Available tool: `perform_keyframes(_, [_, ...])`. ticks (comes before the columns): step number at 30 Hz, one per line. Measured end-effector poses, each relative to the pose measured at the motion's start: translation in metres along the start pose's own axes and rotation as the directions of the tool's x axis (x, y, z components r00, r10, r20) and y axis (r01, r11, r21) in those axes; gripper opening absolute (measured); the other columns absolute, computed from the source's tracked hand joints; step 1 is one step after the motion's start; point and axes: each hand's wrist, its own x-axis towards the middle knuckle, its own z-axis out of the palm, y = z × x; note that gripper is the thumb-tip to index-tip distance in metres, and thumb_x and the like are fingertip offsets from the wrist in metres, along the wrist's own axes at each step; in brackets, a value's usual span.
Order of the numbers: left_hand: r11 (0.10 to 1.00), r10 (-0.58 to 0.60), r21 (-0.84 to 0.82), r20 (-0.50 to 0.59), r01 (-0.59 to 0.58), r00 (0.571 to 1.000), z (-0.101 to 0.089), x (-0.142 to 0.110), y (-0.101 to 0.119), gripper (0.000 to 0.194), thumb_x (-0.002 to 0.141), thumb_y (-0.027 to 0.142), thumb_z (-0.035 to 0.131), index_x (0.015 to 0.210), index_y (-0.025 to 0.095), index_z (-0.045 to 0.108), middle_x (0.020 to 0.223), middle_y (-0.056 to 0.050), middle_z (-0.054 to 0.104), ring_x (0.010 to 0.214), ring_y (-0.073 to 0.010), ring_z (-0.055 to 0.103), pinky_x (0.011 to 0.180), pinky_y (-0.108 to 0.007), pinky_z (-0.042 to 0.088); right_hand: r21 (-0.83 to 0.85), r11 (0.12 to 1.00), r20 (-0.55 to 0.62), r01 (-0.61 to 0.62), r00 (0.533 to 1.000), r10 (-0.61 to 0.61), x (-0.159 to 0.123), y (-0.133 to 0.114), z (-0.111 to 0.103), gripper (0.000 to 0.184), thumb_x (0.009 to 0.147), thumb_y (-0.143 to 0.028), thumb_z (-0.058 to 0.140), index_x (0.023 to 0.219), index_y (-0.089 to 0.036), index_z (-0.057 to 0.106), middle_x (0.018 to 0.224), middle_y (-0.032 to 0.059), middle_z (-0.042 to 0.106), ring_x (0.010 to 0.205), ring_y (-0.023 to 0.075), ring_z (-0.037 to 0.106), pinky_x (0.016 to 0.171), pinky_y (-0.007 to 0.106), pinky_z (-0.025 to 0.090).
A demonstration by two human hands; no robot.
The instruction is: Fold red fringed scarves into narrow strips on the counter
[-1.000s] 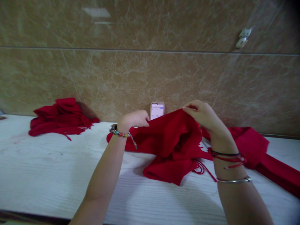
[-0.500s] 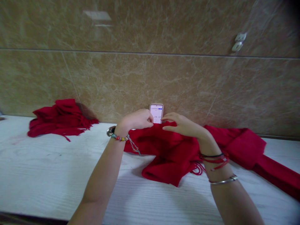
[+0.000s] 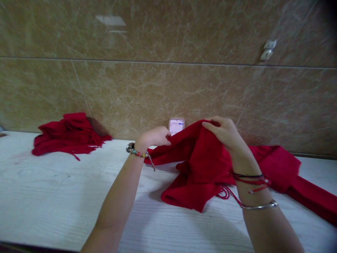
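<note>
A red scarf [image 3: 207, 161] with fringe lies rumpled on the white table, its upper edge raised between my hands. My left hand [image 3: 157, 136] is closed, pinching that edge toward the left. Higher and to the right, my right hand [image 3: 224, 131] grips the same edge between thumb and fingers, lifting the fabric into a slope. Loose fringe strands hang beside my right wrist. Behind the scarf, a phone [image 3: 176, 127] with a lit screen leans against the wall, its lower part covered by the cloth.
Another red fringed scarf [image 3: 70, 135] lies bunched at the left by the wall. Folded red fabric [image 3: 279, 163] stretches to the right edge. A marbled tile wall [image 3: 158, 91] rises behind the table [image 3: 65, 196]. A small white cat-shaped piece [image 3: 268, 50] is on the wall.
My right hand has moved right and up, closing on the scarf's edge and raising it. More of the phone screen is covered. My left hand has stayed nearly in place.
</note>
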Motion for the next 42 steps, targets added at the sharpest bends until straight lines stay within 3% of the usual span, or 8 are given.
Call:
perform_keyframes(5, [0.999, -0.047, 0.002, -0.051, 0.047, 0.998, -0.008, -0.004, -0.008, 0.016, 0.069, 0.022, 0.057, 0.077, 0.015, 0.07, 0.072, -0.001, 0.066, 0.069, -0.0137, 0.057, 0.064, -0.02, 0.04, -0.05, 0.986, -0.173, -0.159, 0.974, 0.148, 0.003, 0.018, -0.021, 0.024, 0.074, -0.042, 0.054, 0.074, -0.021, 0.065, 0.064, 0.0038, 0.062, 0.063, 0.0212, 0.059, 0.054, 0.033, 0.047])
perform_keyframes(9, [1.0, 0.006, 0.003, -0.097, -0.006, 0.995, -0.012, -0.007, -0.001, 0.019, 0.072, 0.02, 0.055, 0.081, 0.015, 0.071, 0.081, -0.003, 0.067, 0.078, -0.0151, 0.058, 0.071, -0.021, 0.042, -0.228, 0.968, 0.105, 0.104, 0.991, -0.082, -0.001, 0.014, -0.014, 0.026, 0.068, -0.037, 0.064, 0.088, -0.019, 0.067, 0.089, 0.0076, 0.066, 0.086, 0.0249, 0.06, 0.079, 0.04, 0.047])
perform_keyframes(15, [0.996, 0.07, 0.053, -0.085, -0.065, 0.994, -0.011, -0.009, 0.023, 0.019, 0.071, 0.014, 0.054, 0.081, 0.015, 0.071, 0.089, -0.004, 0.066, 0.084, -0.0152, 0.059, 0.076, -0.021, 0.043, -0.126, 0.914, 0.463, 0.386, 0.837, -0.289, -0.012, -0.016, 0.022, 0.025, 0.073, -0.025, 0.061, 0.097, -0.021, 0.066, 0.113, 0.0082, 0.059, 0.106, 0.0242, 0.053, 0.093, 0.04, 0.04])
perform_keyframes(20, [0.995, 0.065, 0.074, -0.082, -0.059, 0.995, -0.009, -0.009, 0.023, 0.02, 0.07, 0.012, 0.053, 0.081, 0.016, 0.07, 0.086, -0.004, 0.066, 0.082, -0.0152, 0.059, 0.075, -0.022, 0.043, -0.056, 0.928, 0.457, 0.368, 0.836, -0.304, -0.011, -0.025, 0.023, 0.012, 0.077, -0.018, 0.054, 0.076, -0.02, 0.067, 0.092, 0.0045, 0.065, 0.088, 0.0187, 0.059, 0.085, 0.034, 0.044])
perform_keyframes(24, [0.995, 0.059, 0.081, -0.083, -0.052, 0.995, -0.008, -0.007, 0.02, 0.021, 0.07, 0.012, 0.053, 0.081, 0.015, 0.07, 0.082, -0.004, 0.067, 0.08, -0.0157, 0.059, 0.074, -0.022, 0.042, -0.004, 0.935, 0.378, 0.355, 0.866, -0.327, -0.011, -0.025, 0.015, 0.019, 0.077, -0.027, 0.059, 0.093, -0.022, 0.066, 0.101, 0.0049, 0.063, 0.096, 0.0198, 0.057, 0.088, 0.035, 0.043])
perform_keyframes(31, [0.994, 0.081, 0.086, -0.093, -0.074, 0.992, -0.009, -0.008, 0.023, 0.018, 0.071, 0.016, 0.054, 0.078, 0.016, 0.07, 0.083, -0.004, 0.066, 0.083, -0.0164, 0.058, 0.075, -0.022, 0.042, -0.045, 0.906, 0.576, 0.421, 0.752, -0.321, -0.015, -0.03, 0.024, 0.011, 0.078, -0.025, 0.059, 0.082, -0.023, 0.07, 0.109, 0.0055, 0.061, 0.102, 0.0208, 0.056, 0.093, 0.037, 0.041])
perform_keyframes(36, [0.996, 0.033, 0.08, -0.111, -0.024, 0.993, -0.012, -0.011, 0.021, 0.017, 0.071, 0.019, 0.054, 0.076, 0.014, 0.07, 0.079, -0.004, 0.065, 0.079, -0.0166, 0.058, 0.07, -0.023, 0.041, -0.05, 0.915, 0.52, 0.4, 0.793, -0.318, -0.018, -0.034, 0.03, 0.024, 0.074, -0.031, 0.065, 0.095, -0.02, 0.068, 0.111, 0.009, 0.06, 0.104, 0.0224, 0.055, 0.092, 0.036, 0.042])
perform_keyframes(42, [0.998, 0.04, 0.055, -0.125, -0.034, 0.991, -0.011, -0.01, 0.018, 0.017, 0.071, 0.019, 0.055, 0.078, 0.014, 0.07, 0.078, -0.004, 0.066, 0.078, -0.0163, 0.058, 0.068, -0.022, 0.042, -0.055, 0.921, 0.353, 0.385, 0.87, -0.343, -0.015, -0.03, 0.033, 0.006, 0.074, -0.02, 0.061, 0.075, -0.019, 0.067, 0.092, 0.006, 0.065, 0.088, 0.0198, 0.06, 0.083, 0.034, 0.045])
